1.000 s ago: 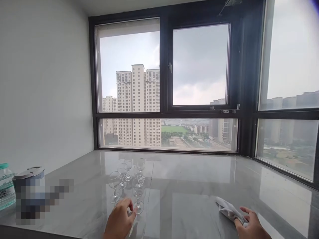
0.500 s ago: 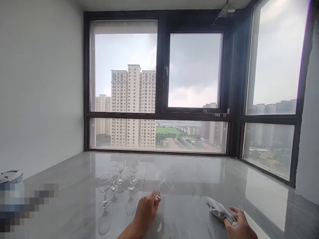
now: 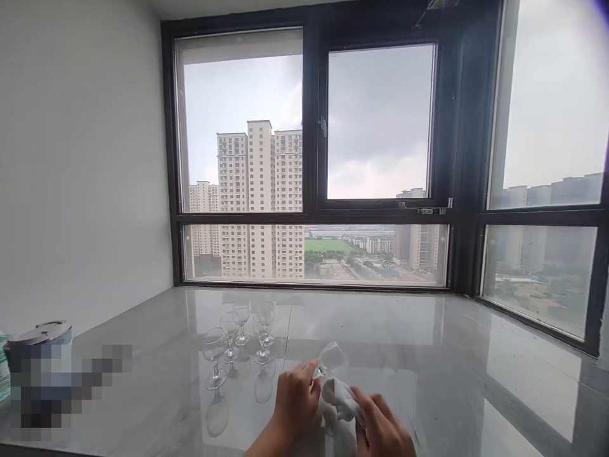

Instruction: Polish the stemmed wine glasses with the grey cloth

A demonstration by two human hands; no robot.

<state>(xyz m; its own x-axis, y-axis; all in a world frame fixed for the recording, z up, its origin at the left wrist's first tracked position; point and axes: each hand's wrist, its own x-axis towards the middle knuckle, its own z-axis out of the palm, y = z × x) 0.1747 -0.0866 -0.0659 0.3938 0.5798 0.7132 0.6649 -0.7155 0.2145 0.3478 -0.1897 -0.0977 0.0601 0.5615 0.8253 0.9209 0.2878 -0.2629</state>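
Note:
My left hand is closed around the stem end of a wine glass, which is tilted with its bowl toward the upper right. The foot of that glass is mostly hidden by my fingers. In my right hand is a folded white cloth, pinched by the fingers just below the bowl. The cloth is close against the glass; whether it touches cannot be made out. Left of my hands several clear wine glasses stand upright in a cluster on the shiny grey marble surface.
A lidded tin stands at the far left, partly covered by a blurred patch. Beside it is a greenish clear object at the frame's edge. A dark-framed window borders the surface at the back, with a wall on the left.
My right hand has brought the cloth leftward from the surface to the glass in my left hand. The view has shifted slightly, and the standing glasses keep their arrangement.

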